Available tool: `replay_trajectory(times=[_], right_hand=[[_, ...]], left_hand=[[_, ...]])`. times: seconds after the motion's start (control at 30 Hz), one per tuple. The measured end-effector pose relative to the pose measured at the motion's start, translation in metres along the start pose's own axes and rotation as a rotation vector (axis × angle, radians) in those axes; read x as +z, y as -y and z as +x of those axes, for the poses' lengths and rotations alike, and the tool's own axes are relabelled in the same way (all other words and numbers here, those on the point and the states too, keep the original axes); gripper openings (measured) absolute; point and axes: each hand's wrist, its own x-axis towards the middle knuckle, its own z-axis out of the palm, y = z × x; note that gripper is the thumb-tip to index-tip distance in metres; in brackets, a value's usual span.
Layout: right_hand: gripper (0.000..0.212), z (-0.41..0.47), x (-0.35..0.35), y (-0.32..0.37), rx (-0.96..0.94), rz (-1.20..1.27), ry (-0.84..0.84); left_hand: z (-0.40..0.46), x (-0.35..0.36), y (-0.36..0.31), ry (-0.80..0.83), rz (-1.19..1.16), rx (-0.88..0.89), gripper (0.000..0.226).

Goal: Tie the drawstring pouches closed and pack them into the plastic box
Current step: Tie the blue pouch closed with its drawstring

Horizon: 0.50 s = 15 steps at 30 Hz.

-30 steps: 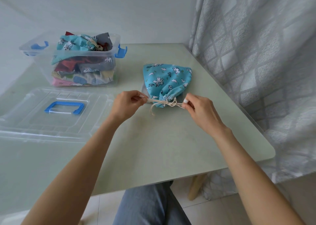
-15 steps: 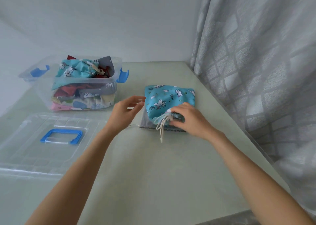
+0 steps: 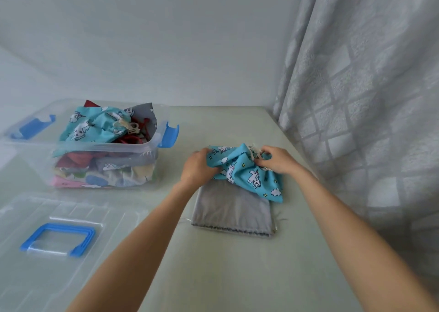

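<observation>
A turquoise unicorn-print pouch (image 3: 247, 171) is lifted off the table between both hands. My left hand (image 3: 197, 166) grips its left edge. My right hand (image 3: 278, 161) grips its gathered, tied neck, where the cream drawstring (image 3: 255, 152) bunches. Under it a grey pouch (image 3: 232, 212) lies flat on the table. The clear plastic box (image 3: 104, 155) with blue latches stands at the back left, heaped with several tied pouches; another unicorn pouch (image 3: 95, 126) lies on top.
The box's clear lid (image 3: 54, 235) with a blue handle lies flat at the front left. A grey patterned curtain (image 3: 368, 98) hangs along the table's right edge. A white wall stands behind the table (image 3: 213, 276).
The bow was pulled tight, then my right hand took the pouch's neck and my left its edge. The pouch has risen off the grey pouch, which now shows. The camera has tilted up.
</observation>
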Motion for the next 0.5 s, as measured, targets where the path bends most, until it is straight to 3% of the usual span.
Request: replay_trajectory(times=[0.1,0.27,0.4,0.5], right_hand=[[0.028,-0.005,-0.004,0.000,-0.012,0.015,-0.135],[0.030,-0.026,-0.021,0.010,-0.021,0.087,-0.269],[0.046,-0.058,-0.063,0.038,-0.143,0.119,-0.302],[0.033,-0.073,-0.086,0.066,-0.277,0.109,-0.283]], left_hand=[[0.001,0.001,-0.001,-0.095,-0.101,0.076,0.046],[-0.011,-0.014,-0.026,-0.170,-0.238,0.310,0.047],[-0.035,-0.057,-0.042,-0.138,-0.472,0.381,0.043],[-0.057,-0.099,-0.040,-0.080,-0.623,0.383,0.041]])
